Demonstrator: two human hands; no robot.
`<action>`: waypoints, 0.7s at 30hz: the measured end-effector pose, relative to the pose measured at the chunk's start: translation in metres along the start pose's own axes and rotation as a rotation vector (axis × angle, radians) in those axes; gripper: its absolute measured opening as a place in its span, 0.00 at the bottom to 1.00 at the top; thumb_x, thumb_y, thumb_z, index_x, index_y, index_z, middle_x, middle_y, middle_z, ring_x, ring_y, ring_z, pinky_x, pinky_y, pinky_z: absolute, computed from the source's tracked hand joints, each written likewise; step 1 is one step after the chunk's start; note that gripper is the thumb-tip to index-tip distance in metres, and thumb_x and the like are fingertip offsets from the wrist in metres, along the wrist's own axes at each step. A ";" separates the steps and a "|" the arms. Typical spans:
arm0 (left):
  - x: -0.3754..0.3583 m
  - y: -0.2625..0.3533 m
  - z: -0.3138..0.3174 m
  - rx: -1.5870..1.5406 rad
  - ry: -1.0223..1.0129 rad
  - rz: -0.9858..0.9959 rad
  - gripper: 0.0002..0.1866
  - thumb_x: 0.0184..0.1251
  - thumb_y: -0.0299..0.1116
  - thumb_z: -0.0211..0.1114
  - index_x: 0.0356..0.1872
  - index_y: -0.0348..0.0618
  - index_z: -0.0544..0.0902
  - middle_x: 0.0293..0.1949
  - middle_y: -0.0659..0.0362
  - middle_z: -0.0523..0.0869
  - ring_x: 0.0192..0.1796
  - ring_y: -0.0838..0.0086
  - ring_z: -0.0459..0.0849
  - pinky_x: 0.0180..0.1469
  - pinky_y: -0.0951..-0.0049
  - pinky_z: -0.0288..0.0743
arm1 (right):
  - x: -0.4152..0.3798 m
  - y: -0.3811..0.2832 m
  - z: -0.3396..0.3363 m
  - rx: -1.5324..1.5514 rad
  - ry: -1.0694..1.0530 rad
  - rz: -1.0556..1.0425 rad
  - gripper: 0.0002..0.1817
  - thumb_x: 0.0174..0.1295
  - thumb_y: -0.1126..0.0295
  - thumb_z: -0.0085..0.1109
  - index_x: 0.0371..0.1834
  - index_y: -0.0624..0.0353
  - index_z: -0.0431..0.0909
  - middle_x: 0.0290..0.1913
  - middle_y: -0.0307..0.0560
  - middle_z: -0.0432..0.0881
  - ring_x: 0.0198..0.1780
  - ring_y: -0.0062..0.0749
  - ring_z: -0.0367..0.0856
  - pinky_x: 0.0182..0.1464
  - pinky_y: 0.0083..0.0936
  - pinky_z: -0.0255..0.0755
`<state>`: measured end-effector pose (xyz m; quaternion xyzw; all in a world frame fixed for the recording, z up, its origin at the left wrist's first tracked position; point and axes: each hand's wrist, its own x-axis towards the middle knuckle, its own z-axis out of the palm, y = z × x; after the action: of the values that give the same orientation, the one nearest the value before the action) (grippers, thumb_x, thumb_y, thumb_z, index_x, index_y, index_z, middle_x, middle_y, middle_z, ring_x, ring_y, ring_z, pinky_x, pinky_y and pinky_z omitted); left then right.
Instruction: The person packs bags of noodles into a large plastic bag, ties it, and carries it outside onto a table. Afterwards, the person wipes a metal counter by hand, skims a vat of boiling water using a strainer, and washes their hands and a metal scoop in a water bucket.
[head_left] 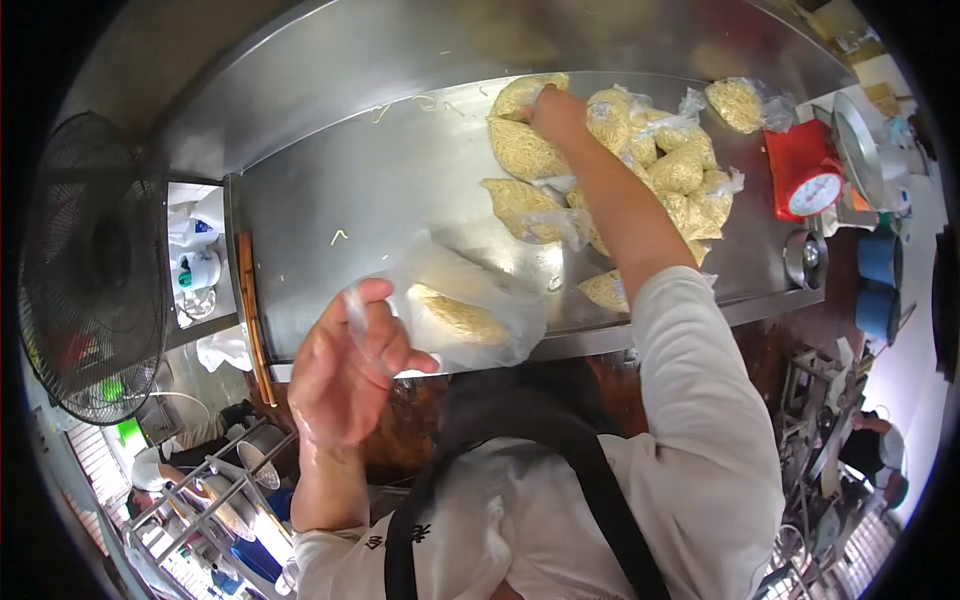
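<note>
My left hand (350, 365) is at the front edge of the steel worktop, palm up, fingers curled on the rim of a clear plastic bag (505, 290). In that bag lies a small bundle of pale yellow noodles (458, 313). My right hand (558, 112) reaches to the back of the worktop, its fingers closed on a bag of noodles (525, 97); the fingertips are partly hidden. Just in front of it lies another noodle bag (527, 150). More filled bags (675, 170) are heaped to the right of my right forearm.
A red scale (805, 170) with a round dial stands at the right, near a lone noodle bag (735, 104). Wooden sticks (250, 310) lie along the left edge. A large fan (95, 265) is at far left. Loose noodle strands dot the steel worktop (320, 190). Other people work in the background.
</note>
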<state>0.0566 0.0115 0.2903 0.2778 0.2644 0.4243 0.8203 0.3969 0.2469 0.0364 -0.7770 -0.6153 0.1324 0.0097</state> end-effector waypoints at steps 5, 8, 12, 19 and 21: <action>0.009 0.025 0.013 0.135 0.002 0.219 0.44 0.75 0.57 0.58 0.72 0.23 0.61 0.39 0.57 0.76 0.44 0.65 0.81 0.56 0.48 0.84 | 0.019 0.022 0.020 0.206 0.293 -0.227 0.21 0.65 0.58 0.61 0.53 0.64 0.81 0.43 0.60 0.88 0.45 0.58 0.86 0.49 0.47 0.79; 0.021 0.029 -0.029 0.144 0.280 -0.017 0.35 0.81 0.52 0.52 0.69 0.25 0.65 0.37 0.57 0.78 0.40 0.66 0.82 0.49 0.53 0.84 | -0.010 0.026 -0.032 0.345 0.367 -0.340 0.16 0.65 0.60 0.61 0.43 0.65 0.84 0.40 0.64 0.86 0.44 0.61 0.84 0.49 0.46 0.79; 0.022 0.026 -0.054 -0.017 0.157 -0.145 0.31 0.83 0.50 0.50 0.66 0.27 0.68 0.35 0.58 0.79 0.38 0.67 0.82 0.42 0.58 0.83 | -0.081 -0.012 -0.126 0.477 0.424 -0.340 0.17 0.65 0.60 0.61 0.36 0.67 0.85 0.40 0.69 0.84 0.45 0.65 0.82 0.49 0.48 0.77; 0.014 0.033 -0.045 0.092 0.214 -0.149 0.35 0.82 0.57 0.47 0.68 0.29 0.65 0.32 0.59 0.78 0.31 0.72 0.78 0.33 0.68 0.79 | -0.098 -0.077 -0.090 0.591 0.504 -0.570 0.15 0.77 0.56 0.50 0.44 0.54 0.80 0.32 0.55 0.83 0.37 0.53 0.83 0.47 0.39 0.78; 0.016 0.035 -0.072 0.035 0.243 -0.152 0.37 0.81 0.60 0.47 0.69 0.31 0.64 0.31 0.61 0.77 0.28 0.75 0.74 0.30 0.72 0.74 | -0.150 -0.090 -0.131 1.258 0.254 -0.703 0.14 0.78 0.59 0.46 0.43 0.55 0.79 0.31 0.49 0.80 0.37 0.45 0.81 0.44 0.38 0.75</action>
<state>-0.0032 0.0582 0.2600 0.2177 0.3893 0.3869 0.8071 0.3082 0.1443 0.2079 -0.3904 -0.6301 0.3586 0.5674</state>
